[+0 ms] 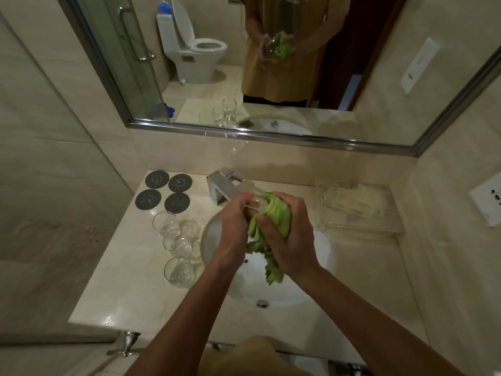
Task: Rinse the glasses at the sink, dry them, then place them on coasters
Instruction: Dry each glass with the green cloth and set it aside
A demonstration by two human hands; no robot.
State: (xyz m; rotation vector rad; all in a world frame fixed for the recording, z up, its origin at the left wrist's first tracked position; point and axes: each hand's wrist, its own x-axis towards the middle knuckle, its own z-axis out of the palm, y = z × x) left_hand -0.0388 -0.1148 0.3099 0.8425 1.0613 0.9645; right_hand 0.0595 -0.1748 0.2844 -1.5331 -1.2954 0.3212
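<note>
Both hands were over the sink basin (314, 278), working one glass (254, 204) w/ a green cloth (273, 221). Left hand (235, 223) was curled round the clear glass, fingers closed on its side, holding it just in front of the chrome faucet (221, 185). Right hand (291, 234) was clenched on the bunched cloth, pressing it against/into the glass; loose end of the cloth hung down toward the basin. Glass mostly hidden by fingers & cloth, so couldn't tell its tilt.

Three more glasses stood on the counter (130, 299) left of the basin, roughly in a row front to back: far one (165, 223), mid one (177, 244), near one (179, 272). All upright, close together; a faint 4th shape just beside the far one was too unclear to call.

Four dark round coasters (163, 195) sat in a 2x2 group at the back-left corner of the counter, near the faucet, nothing on them. Far glass stood just in front of the coasters, not touching as far as I could see.

Right of the basin lay a pale folded towel (352, 204) on the counter. Drain plug (262, 303) showed at the near rim of the basin. Mirror (271, 77) above reflected the person holding glass + cloth at chest level.
</note>
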